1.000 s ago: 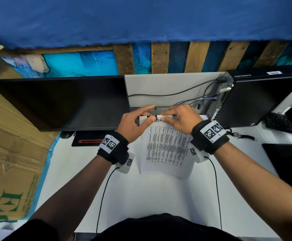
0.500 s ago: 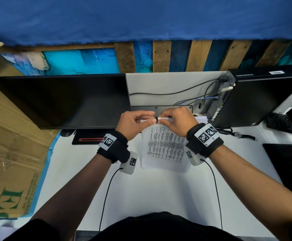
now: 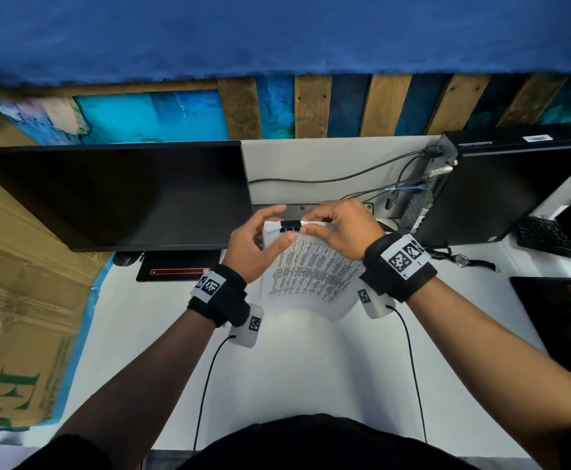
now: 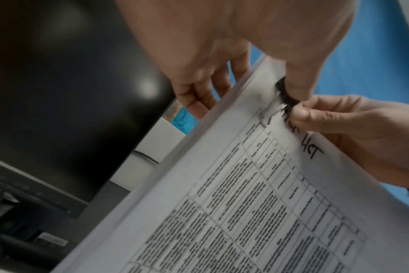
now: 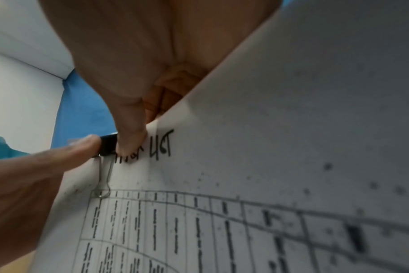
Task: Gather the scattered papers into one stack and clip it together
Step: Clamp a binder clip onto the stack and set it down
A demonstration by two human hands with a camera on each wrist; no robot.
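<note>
Pinching a black clip (image 3: 290,225) on the top edge of the paper stack (image 3: 311,276), both hands, left (image 3: 253,245) and right (image 3: 342,232), hold it raised above the white surface (image 3: 311,368); edges should stay aligned while pressing.

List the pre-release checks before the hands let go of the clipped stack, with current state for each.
1. Binder clip seated on the top edge of the paper stack: ok, its black body straddles the edge.
2. Front wire handle folded flat on the top sheet: ok.
3. Rear handle folded down: cannot tell, hidden behind the stack.
4. Sheet edges aligned: ok along the side edge seen in the left wrist view; other edges cannot tell.
5. Stack supported: ok, left hand and right hand both pinch the top edge at the clip.
6. Every scattered sheet collected: cannot tell, though the white desk shows no loose paper.
</note>
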